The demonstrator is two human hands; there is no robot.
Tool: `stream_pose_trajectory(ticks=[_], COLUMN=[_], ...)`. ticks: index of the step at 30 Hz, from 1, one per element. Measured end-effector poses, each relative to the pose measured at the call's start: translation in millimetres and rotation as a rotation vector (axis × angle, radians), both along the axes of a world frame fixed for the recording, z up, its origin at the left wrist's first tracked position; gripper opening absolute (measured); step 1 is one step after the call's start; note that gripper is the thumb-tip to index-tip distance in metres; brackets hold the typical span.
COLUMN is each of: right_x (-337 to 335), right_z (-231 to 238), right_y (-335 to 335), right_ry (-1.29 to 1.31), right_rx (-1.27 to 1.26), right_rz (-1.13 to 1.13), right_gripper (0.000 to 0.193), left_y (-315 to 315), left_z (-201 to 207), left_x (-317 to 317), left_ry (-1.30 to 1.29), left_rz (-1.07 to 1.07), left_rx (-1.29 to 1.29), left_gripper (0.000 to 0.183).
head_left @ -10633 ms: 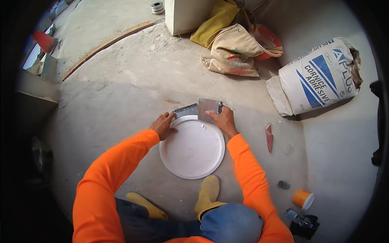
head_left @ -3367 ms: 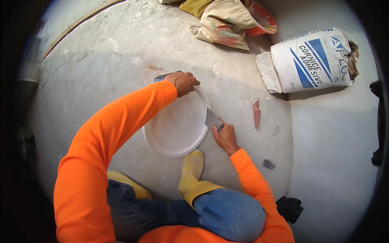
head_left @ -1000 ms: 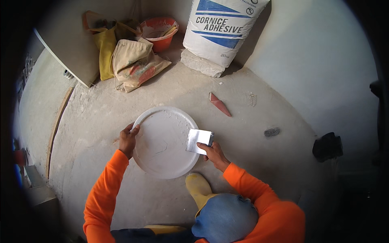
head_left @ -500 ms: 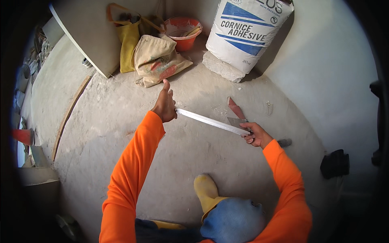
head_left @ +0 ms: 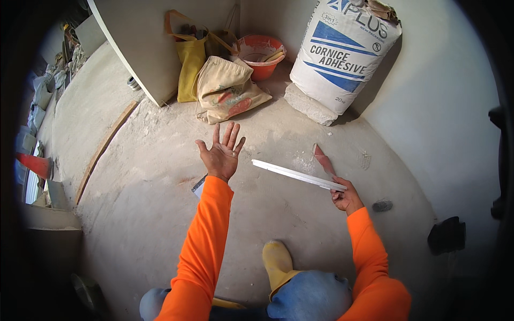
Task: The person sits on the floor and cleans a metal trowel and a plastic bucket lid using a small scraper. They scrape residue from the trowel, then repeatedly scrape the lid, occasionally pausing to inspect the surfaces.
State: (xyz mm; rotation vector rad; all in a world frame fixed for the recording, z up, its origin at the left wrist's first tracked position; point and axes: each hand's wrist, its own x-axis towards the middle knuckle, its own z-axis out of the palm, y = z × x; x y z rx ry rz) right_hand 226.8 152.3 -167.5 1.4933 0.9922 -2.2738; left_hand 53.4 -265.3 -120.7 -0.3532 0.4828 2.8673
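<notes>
My right hand [head_left: 348, 198] is closed around the near end of a long, thin white strip [head_left: 300, 175], its fingers curled underneath. The strip slants up to the left, and its far end is free, a little right of my left hand [head_left: 221, 159]. That hand is raised with the fingers spread and the palm showing, holding nothing. A flat reddish piece [head_left: 323, 159] lies on the floor just beyond my right hand, its near end partly hidden by the hand. Behind my left wrist, a small blue-grey edged item [head_left: 199, 185] shows only in part.
At the back stand a white and blue adhesive bag [head_left: 342, 59] on a pale block [head_left: 310, 104], an orange bucket [head_left: 262, 70], a cloth sack [head_left: 227, 91] and a yellow bag [head_left: 191, 67]. A wooden strip [head_left: 104, 144] lies left; a dark short object [head_left: 382, 205] lies right.
My left hand has come off the strip's far end and opened, palm showing. The right hand still holds the strip. A blue-grey item now shows behind the left wrist; the view has shifted.
</notes>
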Motion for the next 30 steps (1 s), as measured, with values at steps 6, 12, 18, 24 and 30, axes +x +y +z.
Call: stream_pose_trajectory(ticks=[6,12,18,24,30], right_x=[11.1,9.1,8.4,67.1,107.4], right_z=[-4.2,-4.0,34.3,39.3,-6.3], right_y=[-2.3,-8.3,-47.9,-172.0,-237.5], right_ry=[0.020,0.051,0.115,0.424,0.209], right_rx=[-0.099,-0.110,0.050,0.399,0.250], right_rz=[-0.041,-0.107,0.058,0.371,0.895], right_gripper=[0.019,0.023,0.018,0.022,0.037], left_y=[-14.4,-3.0,24.0,-91.0,-189.1], left_z=[0.4,9.1,27.5,33.5,-30.9], left_x=[13.7,19.2,6.1,32.4,132.3], left_ry=[0.019,0.178,0.393,0.138,-0.109], left_rz=[-0.057,-0.272,-0.526,-0.622,-0.576], left_rx=[-0.014,-0.546,-0.967,-1.260,-1.305], left_gripper=[0.102,0.093,0.077,0.069,0.058])
